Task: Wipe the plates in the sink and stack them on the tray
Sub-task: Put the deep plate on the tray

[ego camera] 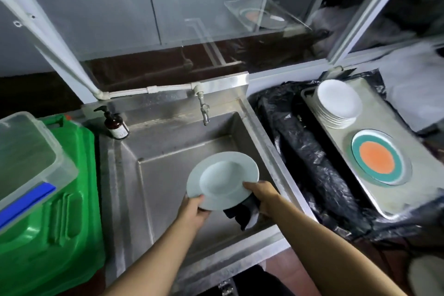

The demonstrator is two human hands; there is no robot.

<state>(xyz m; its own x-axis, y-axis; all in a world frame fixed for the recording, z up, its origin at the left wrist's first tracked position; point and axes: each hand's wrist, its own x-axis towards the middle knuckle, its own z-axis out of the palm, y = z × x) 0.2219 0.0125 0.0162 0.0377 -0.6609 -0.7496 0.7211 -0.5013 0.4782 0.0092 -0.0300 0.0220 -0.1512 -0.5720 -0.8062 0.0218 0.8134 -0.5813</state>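
Holding a pale plate over the steel sink, both hands are busy: the left hand pinches the near rim, thumb on top, and the right hand grips the other edge along with a dark cloth bunched underneath. Over on the right, the tray sits on black plastic sheeting, carrying a stack of white plates and an orange-and-teal plate just beside it.

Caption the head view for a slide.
Both hands hold a pale plate over the sink, cloth beneath.
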